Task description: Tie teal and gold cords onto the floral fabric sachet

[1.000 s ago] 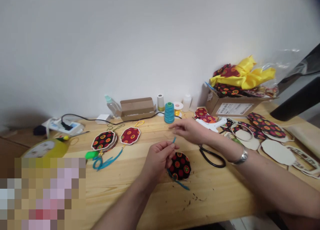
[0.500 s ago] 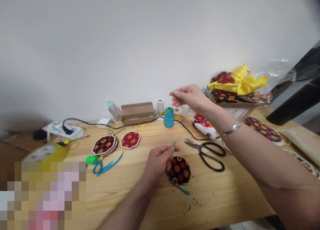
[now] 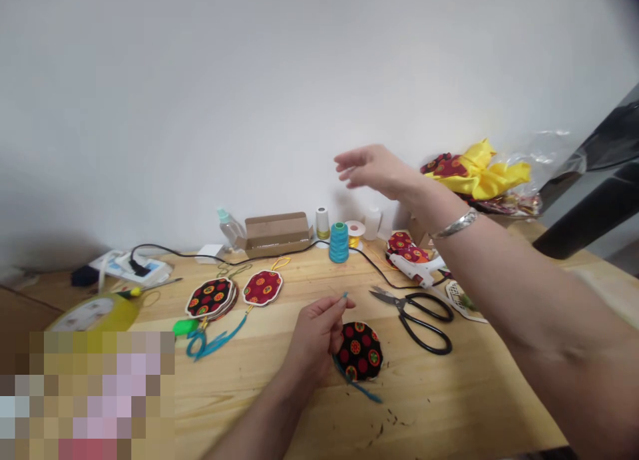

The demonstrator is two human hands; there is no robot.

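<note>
Nearest us on the table (image 3: pixel 249 397), a few dark scraps (image 3: pixel 382 428) lie scattered. Just beyond them, the round black patch (image 3: pixel 360 351) with red and orange flowers rests flat, right beside our left hand (image 3: pixel 319 327), and a blue tail trails along its lower edge. The fingers of that hand are closed in a pinch on a blue cord (image 3: pixel 345 294), whose tip pokes up between thumb and forefinger. Right of the patch, apart from it, we have the scissors (image 3: pixel 401 303), blades parted a little and black handles toward us. Off to the left lie a green lump (image 3: pixel 185 327), a looped blue tassel (image 3: pixel 212 345), a stack of black flowered ornaments (image 3: pixel 210 298) and a single red ornament (image 3: pixel 263 287) with a yellow loop. Farther in, a white glue gun (image 3: pixel 414 271) sits near red flowered pieces, and a spool of blue thread (image 3: pixel 339 242) stands upright. Above and behind it our right hand (image 3: pixel 372 169) hovers, its fingers loosely spread; whether they nip something thin, we cannot tell. An open cardboard box (image 3: pixel 278 237), a spray bottle (image 3: pixel 229 230) and a white spool (image 3: pixel 322 222) line the wall (image 3: pixel 249 80).
</note>
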